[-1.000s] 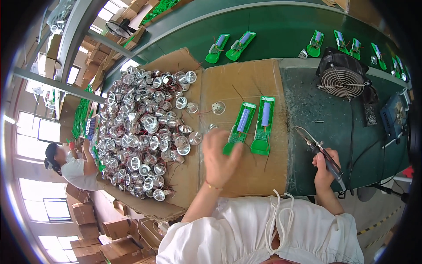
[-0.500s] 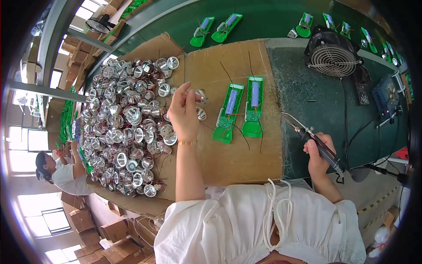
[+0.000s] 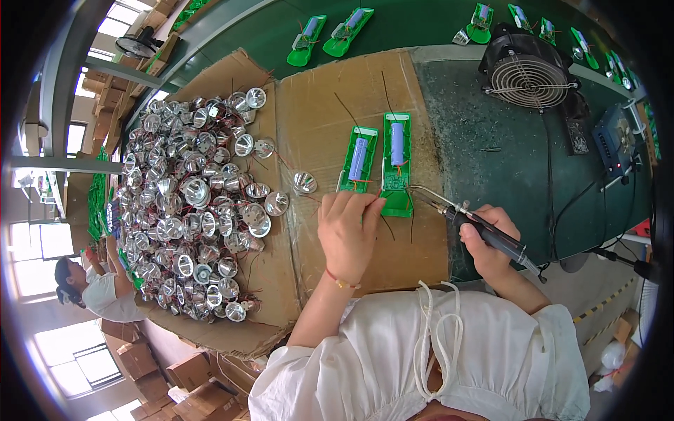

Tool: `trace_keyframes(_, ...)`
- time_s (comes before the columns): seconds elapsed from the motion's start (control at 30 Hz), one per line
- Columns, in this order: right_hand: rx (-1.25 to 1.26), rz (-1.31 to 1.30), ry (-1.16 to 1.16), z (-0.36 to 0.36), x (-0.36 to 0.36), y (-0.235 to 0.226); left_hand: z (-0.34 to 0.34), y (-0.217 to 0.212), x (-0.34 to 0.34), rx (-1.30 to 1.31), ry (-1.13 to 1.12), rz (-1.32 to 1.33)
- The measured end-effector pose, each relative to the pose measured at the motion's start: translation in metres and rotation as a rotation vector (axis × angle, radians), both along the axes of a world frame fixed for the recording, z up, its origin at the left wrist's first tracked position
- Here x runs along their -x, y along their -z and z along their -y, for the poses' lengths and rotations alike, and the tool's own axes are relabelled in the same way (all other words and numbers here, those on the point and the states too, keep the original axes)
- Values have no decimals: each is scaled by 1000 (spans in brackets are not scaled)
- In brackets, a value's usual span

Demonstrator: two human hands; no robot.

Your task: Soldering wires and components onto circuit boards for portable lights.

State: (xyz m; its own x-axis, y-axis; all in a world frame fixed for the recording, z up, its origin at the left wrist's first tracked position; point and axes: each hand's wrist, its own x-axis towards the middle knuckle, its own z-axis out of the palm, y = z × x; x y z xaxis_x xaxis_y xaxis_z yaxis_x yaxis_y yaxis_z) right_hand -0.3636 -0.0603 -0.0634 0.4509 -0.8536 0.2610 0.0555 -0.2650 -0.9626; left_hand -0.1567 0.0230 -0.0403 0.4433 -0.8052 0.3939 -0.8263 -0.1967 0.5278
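Observation:
My left hand (image 3: 349, 228) rests on the near end of a green circuit board (image 3: 358, 160) with a blue battery cell, its fingers pinching thin red wires there. A second green board (image 3: 397, 163) with a blue cell lies just to the right. My right hand (image 3: 489, 242) grips a soldering iron (image 3: 456, 210), whose metal tip reaches the lower part of the right board. A single silver reflector cup (image 3: 304, 183) lies on the cardboard sheet (image 3: 421, 84) left of the boards.
A large heap of silver reflector cups (image 3: 189, 210) with wires covers the cardboard at left. A black fan (image 3: 530, 74) and a soldering station (image 3: 618, 144) stand on the dark mat at right. More green boards (image 3: 326, 35) lie along the far edge. Another person (image 3: 91, 288) works at lower left.
My left hand has come back from the reflector heap to the boards and now holds wires at the left board. The soldering iron tip has moved in to the right board.

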Motion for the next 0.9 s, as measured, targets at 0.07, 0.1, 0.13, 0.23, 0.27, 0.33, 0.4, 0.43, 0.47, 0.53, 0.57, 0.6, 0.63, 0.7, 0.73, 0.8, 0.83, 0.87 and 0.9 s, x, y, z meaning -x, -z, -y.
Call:
trace_keyframes(0.07,45,-15,-3,4,-5,-1,3,6,2,-12,-13,59)
trace_keyframes(0.1,77,-26,-5,5,-8,-4,5,7,4,-14,-11,57)
trace_keyframes(0.13,110,-36,-7,7,-11,-5,8,7,4,-14,-20,82)
trace_keyframes(0.23,40,-28,0,7,-16,-2,12,7,5,-37,-37,113)
trace_keyframes(0.27,36,-28,2,8,-18,-2,13,7,5,-55,-48,119)
trace_keyframes(0.33,-19,-44,-11,9,-21,0,15,7,5,-68,-37,129)
trace_keyframes(0.4,-31,-28,-10,8,-23,0,16,6,6,-78,-30,140)
trace_keyframes(0.43,-37,-10,-10,8,-24,0,16,6,7,-86,-32,122)
trace_keyframes(0.47,-39,-9,-11,9,-24,0,17,6,7,-94,-34,104)
trace_keyframes(0.53,-55,-41,-11,9,-23,0,16,6,6,-83,-25,107)
trace_keyframes(0.57,-56,-40,-11,8,-22,2,15,7,6,-69,-17,111)
trace_keyframes(0.6,-51,-46,-20,9,-23,5,15,8,4,-73,-19,115)
trace_keyframes(0.63,-44,-51,-29,10,-24,8,15,9,3,-82,-26,115)
trace_keyframes(0.7,-87,-26,-1,9,-27,7,16,10,4,-90,-33,116)
trace_keyframes(0.73,-126,-6,30,7,-27,6,17,10,6,-85,-56,94)
trace_keyframes(0.8,-207,28,46,3,-29,1,18,9,7,-82,-80,72)
trace_keyframes(0.83,-288,60,63,2,-29,0,18,9,7,-85,-89,63)
trace_keyframes(0.87,-288,60,62,2,-29,1,18,9,7,-89,-98,54)
trace_keyframes(0.9,-267,72,70,3,-26,2,18,10,6,-88,-99,53)
